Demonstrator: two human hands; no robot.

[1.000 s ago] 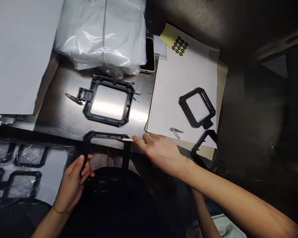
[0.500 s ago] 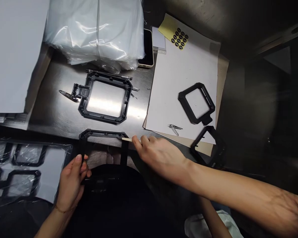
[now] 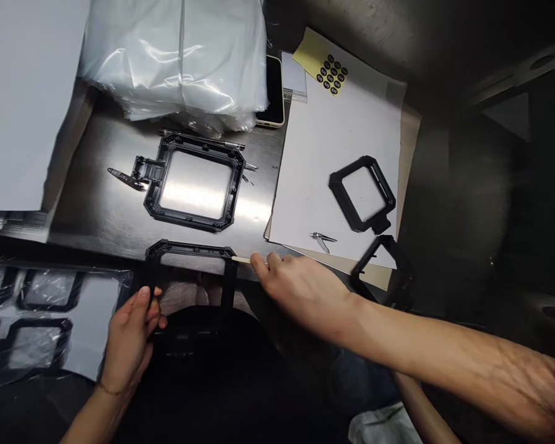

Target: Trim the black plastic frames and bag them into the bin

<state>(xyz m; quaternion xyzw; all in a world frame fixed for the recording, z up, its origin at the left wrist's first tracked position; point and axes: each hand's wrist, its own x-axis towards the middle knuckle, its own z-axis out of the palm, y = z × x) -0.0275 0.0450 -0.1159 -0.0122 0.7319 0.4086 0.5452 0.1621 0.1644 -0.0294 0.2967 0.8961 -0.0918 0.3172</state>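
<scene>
My left hand (image 3: 129, 339) grips the left side of a black plastic frame (image 3: 189, 253) held at the near edge of the steel table (image 3: 102, 216). My right hand (image 3: 300, 290) pinches a thin pale stick (image 3: 240, 260) whose tip touches the frame's upper right corner. A second, larger black frame (image 3: 194, 182) with a hinge tab lies flat on the steel behind it.
A stack of clear plastic bags (image 3: 176, 55) and a phone (image 3: 274, 92) sit at the back. A white sheet (image 3: 333, 154) carries another black frame (image 3: 361, 194), small nippers (image 3: 322, 239) and a yellow sticker sheet (image 3: 326, 68). One more frame (image 3: 383, 271) overhangs its edge. Bagged frames (image 3: 32, 314) lie at left.
The view has shifted slightly. Both hands keep their grip; my right hand with the stick has edged a little to the right along the frame's corner.
</scene>
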